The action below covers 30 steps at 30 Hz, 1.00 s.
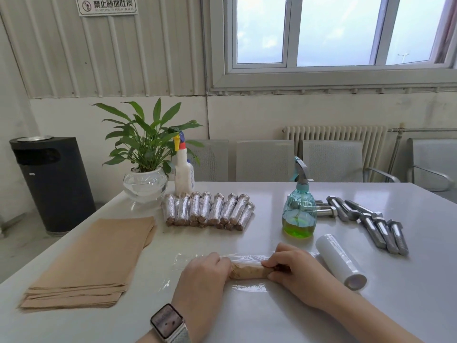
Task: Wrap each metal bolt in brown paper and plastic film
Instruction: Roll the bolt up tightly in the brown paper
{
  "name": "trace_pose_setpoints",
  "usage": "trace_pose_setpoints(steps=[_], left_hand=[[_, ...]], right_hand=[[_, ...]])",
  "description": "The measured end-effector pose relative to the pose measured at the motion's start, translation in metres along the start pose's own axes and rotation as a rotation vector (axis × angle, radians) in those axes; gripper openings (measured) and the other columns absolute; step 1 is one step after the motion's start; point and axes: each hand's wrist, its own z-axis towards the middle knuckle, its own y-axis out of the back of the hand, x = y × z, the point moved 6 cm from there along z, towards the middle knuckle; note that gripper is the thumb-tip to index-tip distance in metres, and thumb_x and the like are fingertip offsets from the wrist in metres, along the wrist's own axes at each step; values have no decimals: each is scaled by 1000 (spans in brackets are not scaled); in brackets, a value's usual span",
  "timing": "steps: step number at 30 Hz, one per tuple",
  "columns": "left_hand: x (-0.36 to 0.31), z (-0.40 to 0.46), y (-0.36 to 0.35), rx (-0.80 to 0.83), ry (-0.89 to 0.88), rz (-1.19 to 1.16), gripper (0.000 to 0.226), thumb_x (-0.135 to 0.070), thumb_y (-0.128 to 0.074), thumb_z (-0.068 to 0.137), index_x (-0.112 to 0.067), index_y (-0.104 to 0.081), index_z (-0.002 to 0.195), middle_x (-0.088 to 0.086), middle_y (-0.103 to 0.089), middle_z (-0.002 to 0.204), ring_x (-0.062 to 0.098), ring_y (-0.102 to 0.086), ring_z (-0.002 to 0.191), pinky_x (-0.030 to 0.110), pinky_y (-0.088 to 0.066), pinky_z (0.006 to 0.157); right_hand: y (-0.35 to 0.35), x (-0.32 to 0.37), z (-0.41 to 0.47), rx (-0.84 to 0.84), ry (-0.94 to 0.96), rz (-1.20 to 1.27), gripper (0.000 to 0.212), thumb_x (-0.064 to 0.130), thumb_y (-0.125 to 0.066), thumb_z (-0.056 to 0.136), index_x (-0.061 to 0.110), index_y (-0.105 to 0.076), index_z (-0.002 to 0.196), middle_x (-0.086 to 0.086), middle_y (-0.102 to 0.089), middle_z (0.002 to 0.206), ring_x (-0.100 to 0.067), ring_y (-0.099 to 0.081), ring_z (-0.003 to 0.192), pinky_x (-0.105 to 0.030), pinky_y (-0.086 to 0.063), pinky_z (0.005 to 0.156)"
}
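Note:
A bolt wrapped in brown paper (248,271) lies crosswise on a sheet of clear plastic film (249,288) at the table's near middle. My left hand (202,276) grips its left end and my right hand (294,271) grips its right end, with film folded over the top. A roll of plastic film (340,261) lies just right of my right hand. Several bare metal bolts (378,226) lie at the right. A stack of brown paper sheets (91,261) sits at the left. Several finished wrapped bolts (207,211) stand in a row behind.
A teal spray bottle (299,206) with green liquid stands between the wrapped row and the bare bolts. A potted plant (146,167) in a glass bowl and a white spray bottle (183,169) stand at the table's far left. Grey chairs (264,160) line the wall behind.

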Motion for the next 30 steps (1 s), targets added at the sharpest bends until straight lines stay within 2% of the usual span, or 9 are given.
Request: trace_pose_setpoints(steps=[4, 8, 12, 15, 17, 20, 22, 24, 30], left_hand=[[-2, 7, 3, -47, -201, 72, 36, -18, -90, 50, -22, -54, 53, -7, -50, 52, 14, -50, 44, 21, -37, 44], [0, 8, -2, -15, -272, 85, 40, -29, -94, 52, -23, -55, 57, -8, -52, 54, 11, -51, 46, 19, -39, 46], [3, 7, -7, 21, -166, -12, 34, -30, -89, 61, -22, -57, 64, -7, -56, 59, 13, -55, 51, 23, -41, 48], [13, 5, -12, 121, 32, -173, 13, -34, -50, 97, -22, -52, 95, -3, -62, 95, 21, -59, 89, 32, -44, 77], [17, 3, -16, 107, 92, -256, 12, -34, -41, 101, -24, -48, 97, -2, -59, 100, 22, -56, 94, 35, -42, 83], [9, 2, -8, 118, 79, -176, 11, -30, -49, 98, -21, -53, 93, -1, -60, 93, 22, -58, 89, 31, -44, 77], [0, 1, -1, 44, -10, -46, 24, -24, -80, 75, -21, -57, 72, -2, -58, 68, 18, -60, 62, 25, -43, 55], [-4, 0, 3, 11, -36, 16, 41, -22, -95, 51, -22, -54, 56, -5, -52, 52, 13, -53, 44, 20, -38, 42], [1, 4, 0, -56, 8, -5, 42, -13, -95, 46, -21, -54, 56, -5, -50, 51, 14, -51, 43, 19, -42, 42]], right_hand=[[0, 2, -1, 8, -2, -4, 20, 21, -71, 87, 26, -73, 107, 16, -54, 92, 0, -54, 86, -10, -39, 79], [1, 3, -1, 15, -2, -9, 20, 21, -70, 88, 25, -73, 108, 16, -53, 92, 2, -53, 86, -9, -39, 80], [1, 5, -1, 15, -4, -4, 21, 22, -71, 87, 26, -73, 108, 18, -53, 92, 4, -54, 85, -10, -40, 82], [2, 5, -2, 15, -3, -7, 19, 22, -71, 87, 27, -73, 105, 17, -53, 90, 2, -54, 84, -15, -42, 82], [2, 6, -2, 11, 9, -2, 18, 21, -71, 87, 27, -74, 103, 16, -53, 88, 3, -53, 81, -13, -41, 78], [2, 7, -2, 7, 21, -4, 19, 20, -71, 87, 26, -74, 104, 18, -51, 87, 8, -49, 79, -9, -37, 75], [2, 7, -3, 6, 21, -5, 20, 21, -70, 88, 26, -73, 107, 20, -50, 87, 11, -48, 78, -8, -35, 74], [2, 8, -3, 5, 23, -8, 22, 21, -70, 88, 26, -73, 109, 20, -49, 87, 11, -47, 79, -7, -34, 75], [2, 12, 0, -48, 36, -18, 23, 16, -69, 88, 22, -74, 109, 13, -53, 91, -1, -52, 89, -6, -34, 80]])
